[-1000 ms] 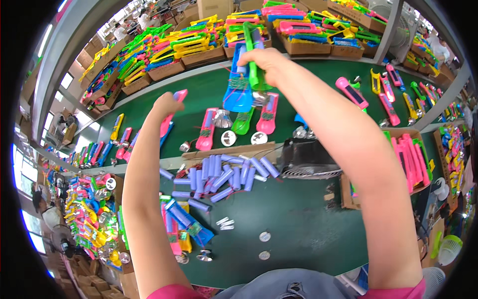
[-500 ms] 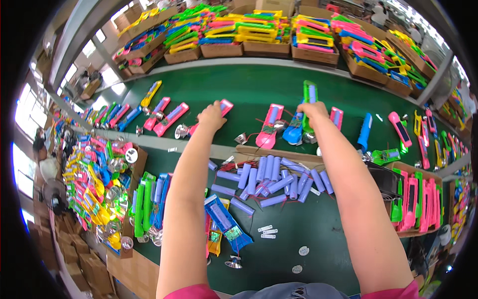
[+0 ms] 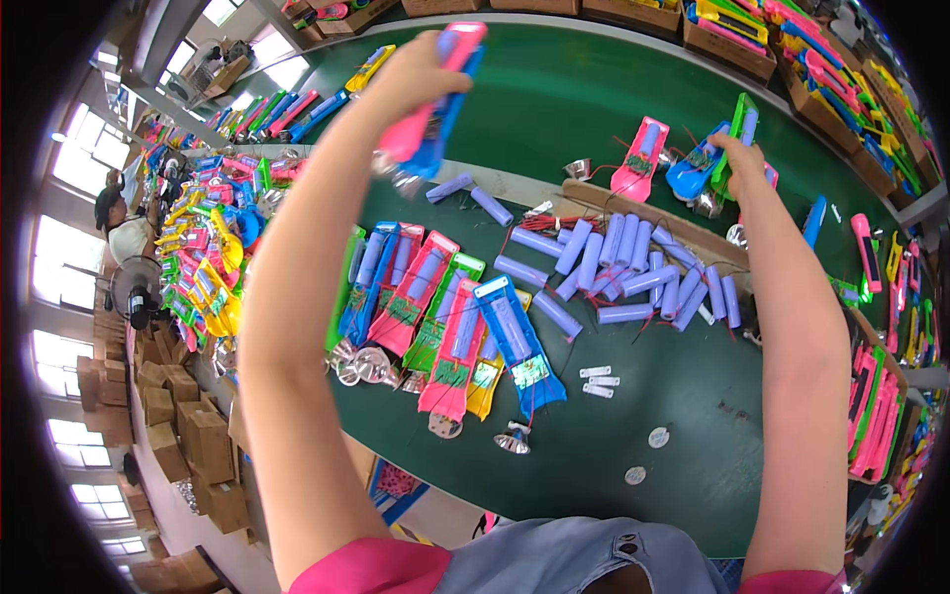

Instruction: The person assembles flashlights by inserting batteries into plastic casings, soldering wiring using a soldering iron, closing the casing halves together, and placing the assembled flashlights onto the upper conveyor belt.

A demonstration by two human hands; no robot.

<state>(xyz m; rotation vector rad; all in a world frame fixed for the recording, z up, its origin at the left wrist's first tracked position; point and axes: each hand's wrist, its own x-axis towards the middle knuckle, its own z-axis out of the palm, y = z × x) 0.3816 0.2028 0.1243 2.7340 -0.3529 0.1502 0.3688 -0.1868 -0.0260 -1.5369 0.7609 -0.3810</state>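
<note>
My left hand (image 3: 414, 77) is raised at the upper left, closed around a pink torch housing (image 3: 404, 137) and a blue torch housing (image 3: 442, 134) pressed together. Silver reflectors (image 3: 404, 181) dangle beneath them. At the upper right, my right hand (image 3: 740, 163) has its fingers closed on a green torch housing (image 3: 747, 117) containing a purple battery. Against it lies a blue torch housing (image 3: 690, 178), and a pink one (image 3: 635, 178) is further left. Between my forearms lie wired purple batteries (image 3: 623, 282) in a loose pile. Left of them, open housings with circuit boards stand in a row, ending with a blue one (image 3: 513, 337).
A heap of coloured housings (image 3: 213, 247) sits at the left, and a box of pink and green housings (image 3: 871, 416) at the right. Small white strips (image 3: 599, 382) and round stickers (image 3: 658, 437) lie on the green table (image 3: 554, 465). Cartons (image 3: 203, 445) stand on the floor.
The view has swung left and down. My left hand has lifted pink and blue housings off the far green surface. My right hand stays at the green and blue housings.
</note>
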